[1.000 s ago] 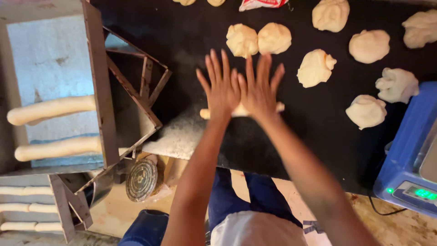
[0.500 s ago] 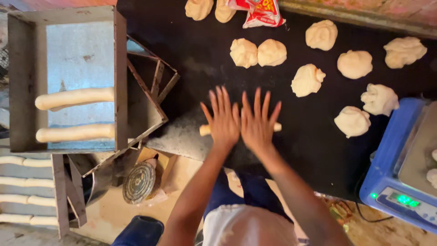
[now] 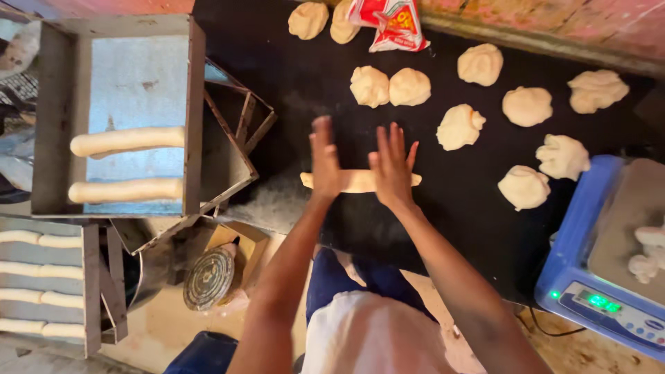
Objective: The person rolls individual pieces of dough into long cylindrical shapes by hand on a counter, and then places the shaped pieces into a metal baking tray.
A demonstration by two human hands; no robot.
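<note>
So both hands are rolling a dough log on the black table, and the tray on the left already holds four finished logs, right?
Not quite: the head view shows two finished logs in the tray, not four. The rest holds: the left hand and right hand press on a dough log on the black table.

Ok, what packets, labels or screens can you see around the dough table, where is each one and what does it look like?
Plastic packet: far edge of the black table, crumpled, red and white with yellow print.
Weighing scale: right of the table, blue body, grey pan with dough bits.
Scale display: on its front panel, a narrow strip with glowing green digits; a small green light sits to its left.
No other labels show.
</note>
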